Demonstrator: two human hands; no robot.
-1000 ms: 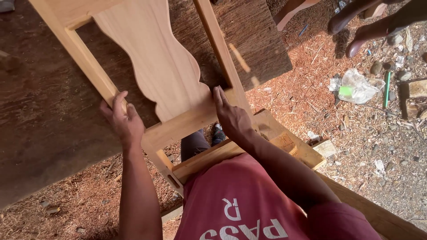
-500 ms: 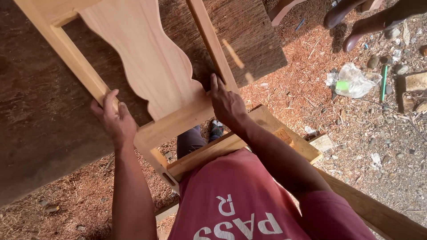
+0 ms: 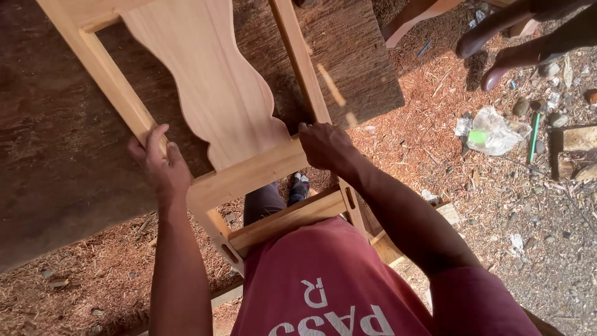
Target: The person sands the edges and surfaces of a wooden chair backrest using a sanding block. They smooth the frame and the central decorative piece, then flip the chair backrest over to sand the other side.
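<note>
Nearest, red shirt (image 3: 329,280) fills the bottom edge, both forearms reaching up from it. A lower rail (image 3: 286,219) of the pale wooden chair-back frame (image 3: 249,171) sits just above the shirt, hanging off the bench's near edge. Left hand (image 3: 160,167) fingers wrapped and clamped on the frame's left upright (image 3: 109,78). Right hand (image 3: 324,144) fingers curled together, gripping where the cross rail meets the right upright (image 3: 301,59). Curvy centre splat (image 3: 211,81) between the uprights. Most of the frame lies flat on the dark rough bench (image 3: 43,155), slanting toward its far edge. Beyond the bench's right edge: sawdust ground, crumpled plastic bag (image 3: 494,132), another person's feet (image 3: 510,43) far right.
</note>
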